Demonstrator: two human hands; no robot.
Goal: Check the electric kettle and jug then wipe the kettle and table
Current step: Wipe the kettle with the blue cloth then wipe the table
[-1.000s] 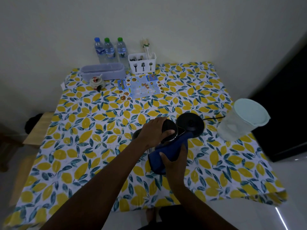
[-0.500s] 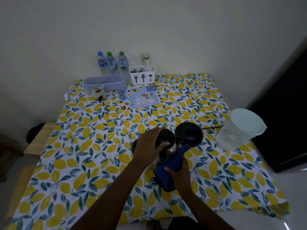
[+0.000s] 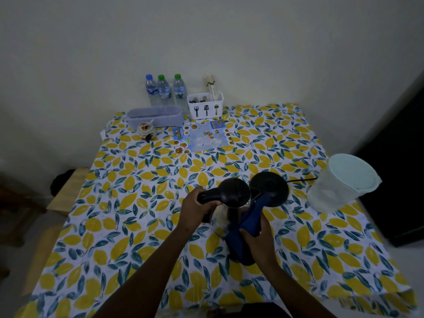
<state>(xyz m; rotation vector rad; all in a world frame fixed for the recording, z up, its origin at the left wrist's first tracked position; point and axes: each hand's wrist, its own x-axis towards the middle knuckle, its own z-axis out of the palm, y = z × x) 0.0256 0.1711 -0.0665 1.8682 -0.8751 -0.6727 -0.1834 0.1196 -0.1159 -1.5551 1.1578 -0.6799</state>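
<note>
A steel electric kettle (image 3: 231, 204) with a black lid and handle sits near the table's front middle. My left hand (image 3: 195, 208) grips its black handle. My right hand (image 3: 258, 232) presses a dark blue cloth (image 3: 247, 226) against the kettle's right side. The kettle's round black base (image 3: 271, 188) lies just behind it, its cord running right. A translucent jug (image 3: 339, 184) with a pale green lid stands at the right edge. The table (image 3: 137, 203) wears a lemon-print cover.
At the back stand three water bottles (image 3: 164, 90), a white cutlery holder (image 3: 205, 107), a grey lidded box (image 3: 154, 115), a small jar (image 3: 145, 130) and a blue menu sheet (image 3: 203, 137). A wooden stool (image 3: 66, 191) sits left of the table.
My left hand moved off the kettle's lid onto its handle. My right hand slid the blue cloth along the kettle's right side. The head camera tilted up slightly.
</note>
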